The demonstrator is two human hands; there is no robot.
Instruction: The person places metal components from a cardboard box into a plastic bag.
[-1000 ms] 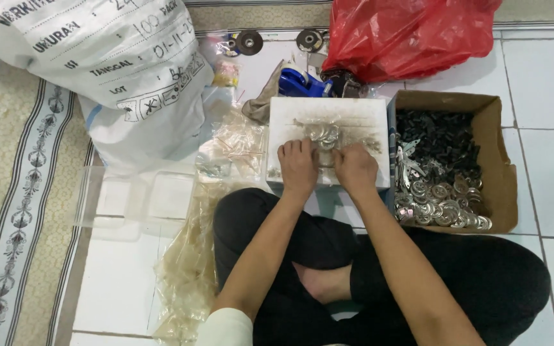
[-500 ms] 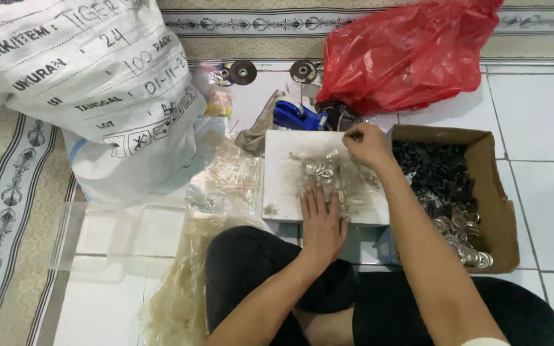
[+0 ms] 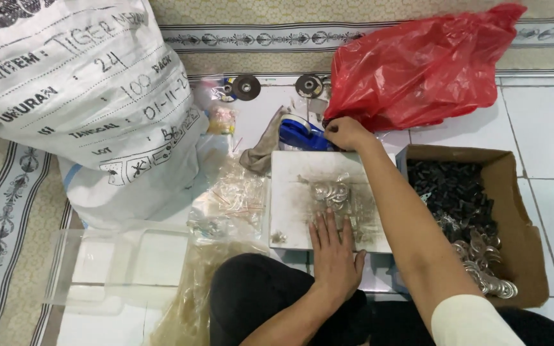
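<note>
My left hand (image 3: 333,253) lies flat, fingers spread, on the near edge of a dusty white board (image 3: 290,205). A small pile of shiny metal rings in a clear bag (image 3: 333,192) rests on the board just beyond its fingertips. My right hand (image 3: 344,132) reaches past the far edge of the board, fingers curled at the bottom of a red plastic bag (image 3: 421,67), next to a blue object (image 3: 299,136). Whether it grips anything is hidden.
A cardboard box (image 3: 514,211) at right holds black parts and silver rings. A big white printed sack (image 3: 84,102) stands at left, clear plastic bags (image 3: 232,205) and a clear tray (image 3: 117,266) beside the board. Two grey discs (image 3: 246,86) lie by the wall.
My right hand left the ring pile and reached forward to the foot of the red bag. My left hand slid back and flattened on the board's near edge. The view tilted up.
</note>
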